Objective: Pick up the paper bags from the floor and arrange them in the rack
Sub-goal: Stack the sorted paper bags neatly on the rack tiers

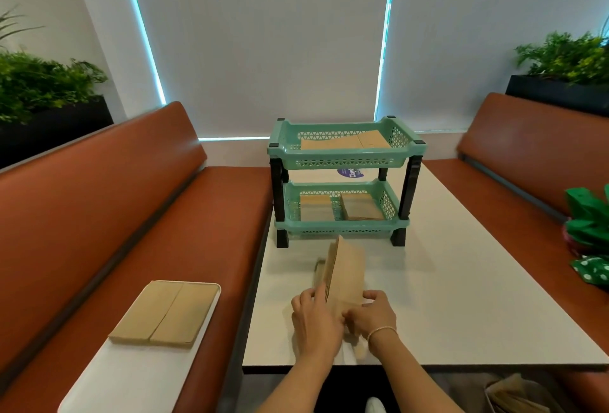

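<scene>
Both hands at the near table [461, 297] edge: left hand [314, 322] and right hand [374, 315], fingers curled around a stack of paper bags [346, 272], standing on edge between them, probably to square the edges before shelving. Farther off, well apart from the hands, the green rack [342, 162], bags already flat on both tiers; more on a tray [99, 379] left, on the bench.
</scene>
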Available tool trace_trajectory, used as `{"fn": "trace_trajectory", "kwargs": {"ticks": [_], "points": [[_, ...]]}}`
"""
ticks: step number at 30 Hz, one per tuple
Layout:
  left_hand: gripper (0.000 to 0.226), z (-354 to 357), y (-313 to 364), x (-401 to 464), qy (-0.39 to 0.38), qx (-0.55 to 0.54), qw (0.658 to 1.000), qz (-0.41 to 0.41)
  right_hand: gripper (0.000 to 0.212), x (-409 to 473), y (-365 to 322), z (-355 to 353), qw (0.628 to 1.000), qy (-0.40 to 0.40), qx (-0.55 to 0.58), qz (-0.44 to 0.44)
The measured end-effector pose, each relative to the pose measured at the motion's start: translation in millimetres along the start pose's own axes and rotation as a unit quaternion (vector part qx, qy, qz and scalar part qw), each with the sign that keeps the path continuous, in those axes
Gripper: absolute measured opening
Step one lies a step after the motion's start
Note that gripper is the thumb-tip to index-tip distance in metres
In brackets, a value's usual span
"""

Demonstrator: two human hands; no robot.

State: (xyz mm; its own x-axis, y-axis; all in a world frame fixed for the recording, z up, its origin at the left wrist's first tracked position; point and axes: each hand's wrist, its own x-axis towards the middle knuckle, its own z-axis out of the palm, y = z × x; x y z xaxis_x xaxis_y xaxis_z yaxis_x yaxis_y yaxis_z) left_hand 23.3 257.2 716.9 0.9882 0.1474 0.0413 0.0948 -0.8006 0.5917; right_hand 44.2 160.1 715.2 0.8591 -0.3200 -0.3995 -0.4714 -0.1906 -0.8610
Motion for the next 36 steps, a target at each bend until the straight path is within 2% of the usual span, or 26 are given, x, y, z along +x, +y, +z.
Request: {"fn": "trace_trajectory", "kwargs": {"ticks": [6,10,13,15,18,21,25,27,30,33,36], "points": [[0.05,-8.7,5.8,-1.1,-0.01,-0.046,0.999,-0.02,0.071,-3.2,-6.8,-5.0,1.0,-0.001,-0.023,-0.006],[0.045,-9.9,10.9,-5.1,-0.02,-0.164,0.986,-0.026,0.093,-6.0,-8.6,-8.8,1.0,-0.002,-0.017,-0.009],[0.043,-14.7,15.6,-5.3,-0.029,-0.188,0.982,0.0,0.115,-6.8,-14.6,-25.2,0.998,0.035,-0.035,-0.041],[0.046,-19.9,20.9,-4.7,-0.049,-0.186,0.981,0.016,0.117,-7.1,-22.3,-43.6,0.992,0.065,-0.078,-0.078],[0.05,-23.1,30.9,-4.7,-0.094,-0.168,0.98,0.042,0.105,-4.1,-30.9,-69.1,0.984,0.072,-0.092,-0.132],[0.052,-20.1,39.3,-3.2,-0.123,-0.185,0.974,0.052,0.087,-1.4,-34.8,-90.7,0.989,0.053,-0.064,-0.119],[0.043,-12.5,52.9,0.1,-0.111,-0.215,0.969,0.047,0.058,0.7,-33.2,-113.1,0.989,0.094,-0.035,-0.111],[0.037,-5.7,59.4,2.5,-0.087,-0.272,0.958,0.014,0.047,3.7,-28.7,-119.6,0.985,0.12,-0.009,-0.12],[0.039,4.5,63.7,4.9,-0.074,-0.323,0.943,-0.04,0.04,10.2,-13.8,-125.5,0.984,0.142,0.027,-0.105],[0.05,18.1,60.8,-0.9,-0.126,-0.299,0.944,-0.055,0.036,14.0,8.0,-123.9,0.987,0.138,0.04,-0.074],[0.05,28.5,60.2,-6.5,-0.162,-0.277,0.945,-0.067,0.032,18.0,21.8,-118.4,0.988,0.141,0.039,-0.058]]}}
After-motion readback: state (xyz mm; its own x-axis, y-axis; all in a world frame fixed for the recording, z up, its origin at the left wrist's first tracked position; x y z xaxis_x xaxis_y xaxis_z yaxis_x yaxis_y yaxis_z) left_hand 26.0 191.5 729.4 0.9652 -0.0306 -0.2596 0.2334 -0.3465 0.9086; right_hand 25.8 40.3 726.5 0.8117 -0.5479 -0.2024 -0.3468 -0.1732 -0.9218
